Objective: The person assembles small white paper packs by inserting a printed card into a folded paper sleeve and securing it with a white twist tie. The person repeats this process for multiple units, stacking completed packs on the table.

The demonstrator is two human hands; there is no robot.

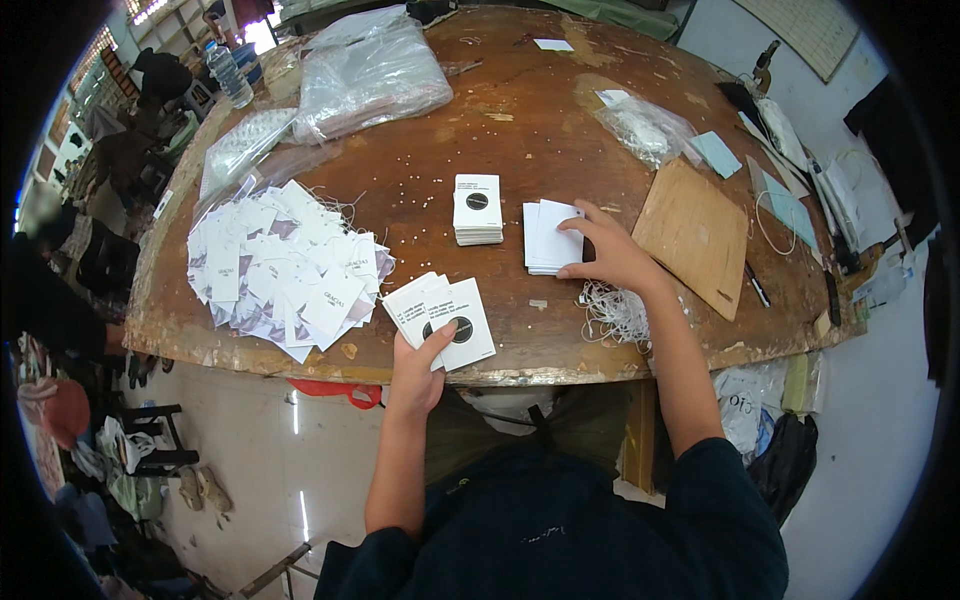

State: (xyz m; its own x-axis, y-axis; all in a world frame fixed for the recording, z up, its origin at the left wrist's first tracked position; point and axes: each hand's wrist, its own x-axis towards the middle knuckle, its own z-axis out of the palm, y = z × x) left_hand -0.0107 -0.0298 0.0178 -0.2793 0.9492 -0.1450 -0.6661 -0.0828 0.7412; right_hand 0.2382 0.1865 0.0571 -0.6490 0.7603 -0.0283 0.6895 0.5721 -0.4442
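My left hand [416, 372] is closed round several fanned white cards [468, 308] printed with small text and a black circle, its thumb lying across them. My right hand [608, 245] curves round the right side of a stack of blank white cards [544, 240], fingertips on the top card and thumb at its lower edge. The top card sits slightly askew. Left of that stack stands another neat stack of printed cards [477, 200] with a black circle. A loose heap of white tags [285, 270] with strings lies to the left of my left hand.
A bundle of white strings [613, 314] lies under my right forearm. A wooden board [693, 235] and a pen [757, 284] are on the right. Clear plastic bags [370, 70] lie far left, near a water bottle [229, 75]. Another plastic bag [648, 130] lies far right. Small white bits dot the worn brown table [520, 90].
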